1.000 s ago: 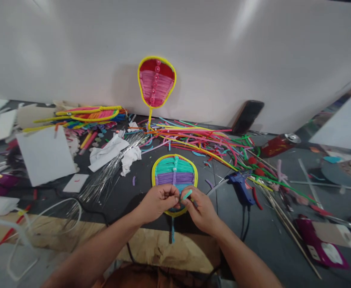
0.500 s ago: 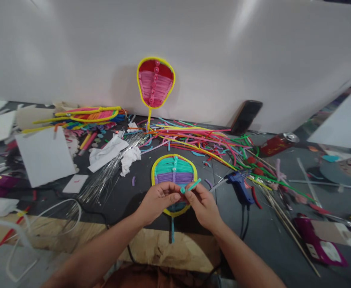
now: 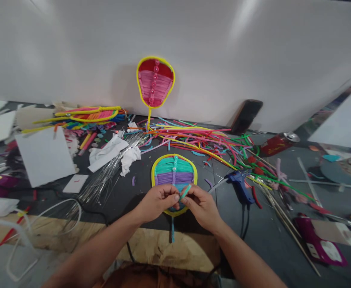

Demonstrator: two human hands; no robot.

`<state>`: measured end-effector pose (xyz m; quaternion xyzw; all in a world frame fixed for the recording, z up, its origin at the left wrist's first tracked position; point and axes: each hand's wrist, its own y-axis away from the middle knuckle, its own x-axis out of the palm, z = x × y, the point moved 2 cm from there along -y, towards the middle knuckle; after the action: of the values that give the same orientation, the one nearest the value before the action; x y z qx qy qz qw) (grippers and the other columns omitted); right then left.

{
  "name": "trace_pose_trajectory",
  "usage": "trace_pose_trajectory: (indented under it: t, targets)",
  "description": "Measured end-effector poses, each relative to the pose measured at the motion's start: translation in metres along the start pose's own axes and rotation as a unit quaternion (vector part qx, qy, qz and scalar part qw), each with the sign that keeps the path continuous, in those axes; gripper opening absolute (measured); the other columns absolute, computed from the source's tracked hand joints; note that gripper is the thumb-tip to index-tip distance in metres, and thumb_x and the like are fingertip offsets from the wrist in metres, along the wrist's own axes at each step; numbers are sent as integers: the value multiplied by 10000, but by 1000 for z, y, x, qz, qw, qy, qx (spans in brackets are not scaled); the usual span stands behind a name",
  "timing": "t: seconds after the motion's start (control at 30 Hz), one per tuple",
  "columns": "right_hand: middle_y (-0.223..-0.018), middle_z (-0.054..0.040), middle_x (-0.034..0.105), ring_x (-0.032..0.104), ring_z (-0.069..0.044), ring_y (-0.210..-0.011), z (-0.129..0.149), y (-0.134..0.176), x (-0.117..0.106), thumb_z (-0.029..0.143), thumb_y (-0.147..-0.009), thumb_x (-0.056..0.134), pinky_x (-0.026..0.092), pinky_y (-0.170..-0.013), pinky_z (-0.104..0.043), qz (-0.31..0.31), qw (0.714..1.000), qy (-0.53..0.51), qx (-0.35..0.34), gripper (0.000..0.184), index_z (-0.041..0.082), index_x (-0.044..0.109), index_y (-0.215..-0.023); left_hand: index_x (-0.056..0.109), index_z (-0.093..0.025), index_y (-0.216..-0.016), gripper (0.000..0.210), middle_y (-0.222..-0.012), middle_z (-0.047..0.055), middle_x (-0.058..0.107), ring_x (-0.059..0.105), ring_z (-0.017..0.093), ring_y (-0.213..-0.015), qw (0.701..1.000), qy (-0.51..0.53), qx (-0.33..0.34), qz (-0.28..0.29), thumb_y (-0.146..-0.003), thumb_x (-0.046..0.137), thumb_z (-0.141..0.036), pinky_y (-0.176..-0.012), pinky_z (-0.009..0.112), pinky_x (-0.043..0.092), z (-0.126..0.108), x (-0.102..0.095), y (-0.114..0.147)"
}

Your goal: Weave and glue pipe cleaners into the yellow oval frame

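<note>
My left hand (image 3: 162, 202) and my right hand (image 3: 200, 205) meet above a rounded pipe-cleaner panel (image 3: 174, 168) that lies on the dark table. Between their fingertips a short teal pipe cleaner (image 3: 186, 191) is pinched, its free end sticking up towards the right. Its lower end is hidden by the fingers. The panel has a yellow rim, teal, purple and blue bands, a row of small beads down its middle and a blue stem below. Behind it a similar pink and red panel (image 3: 155, 84) with a yellow rim stands upright against the pale wall.
A heap of coloured pipe cleaners (image 3: 193, 138) spreads along the back. To the right are a blue glue gun (image 3: 240, 188), a red can (image 3: 279, 144) and a leaning phone (image 3: 247, 116). Silver strands (image 3: 106, 180), crumpled paper (image 3: 130, 160) and a white card (image 3: 46, 156) lie left.
The teal pipe cleaner has turned more upright, and its coiled end has gone behind the fingers. My right hand has shifted slightly left, closer to my left hand.
</note>
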<state>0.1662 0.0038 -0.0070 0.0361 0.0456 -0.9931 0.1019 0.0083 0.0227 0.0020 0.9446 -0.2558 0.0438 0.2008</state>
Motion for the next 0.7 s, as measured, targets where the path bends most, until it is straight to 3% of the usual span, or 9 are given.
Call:
trace_pose_trajectory:
  t: [0.23,0.33,0.5,0.7]
  targets:
    - [-667,13,560,514,-116,-608,3,-2,5,386,-786,653,439,-581,-231,29,993,-95,61,208,192,594,-743,592,-132,-713,362,-611,1,622,535,96,-590,1000,-11,6,21,-713,667,-486,-593,214,395,5,-1,0]
    - [-673,13,553,506,-107,-582,4,-2,6,427,-794,634,443,-556,-229,21,989,-124,73,244,192,573,-772,593,-132,-716,382,-617,3,620,547,101,-607,999,34,22,-1,-696,686,-503,-625,224,421,3,2,0]
    - [-718,6,555,514,-108,-602,2,-2,6,407,-804,628,464,-572,-235,-26,990,-130,53,216,200,568,-797,618,-136,-772,366,-703,6,647,581,115,-676,995,99,27,-16,-613,780,-423,-684,239,449,0,8,0]
    - [-744,-4,570,529,-124,-661,5,-2,4,352,-833,604,455,-615,-244,-8,993,-113,13,153,201,600,-806,615,-126,-736,353,-655,-5,616,535,93,-632,996,73,30,-35,-661,737,-449,-634,216,411,0,4,1]
